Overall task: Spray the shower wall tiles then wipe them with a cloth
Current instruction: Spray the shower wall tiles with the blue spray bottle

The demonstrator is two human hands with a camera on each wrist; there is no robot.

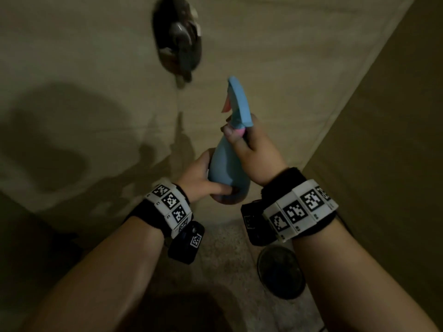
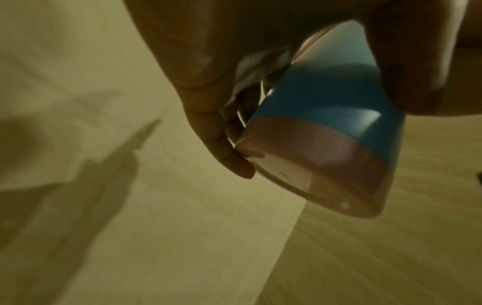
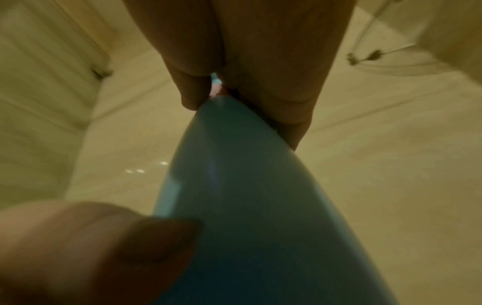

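Note:
A blue spray bottle (image 1: 225,166) with a pink trigger is held up in front of the beige shower wall tiles (image 1: 275,56), its nozzle pointing up toward the wall. My right hand (image 1: 249,149) grips the neck just below the spray head. My left hand (image 1: 203,178) holds the rounded bottom, thumb across the front. The left wrist view shows the blue bottle (image 2: 328,107) with pinkish liquid in its base, and white cloth-like material (image 2: 250,70) tucked in that palm. From the right wrist, the bottle body (image 3: 242,206) fills the middle.
A dark round shower valve (image 1: 178,37) is mounted on the wall above left of the bottle. A side wall (image 1: 383,144) closes in on the right. A round floor drain (image 1: 281,270) sits on the speckled floor below my right wrist. Shadows fall on the left wall.

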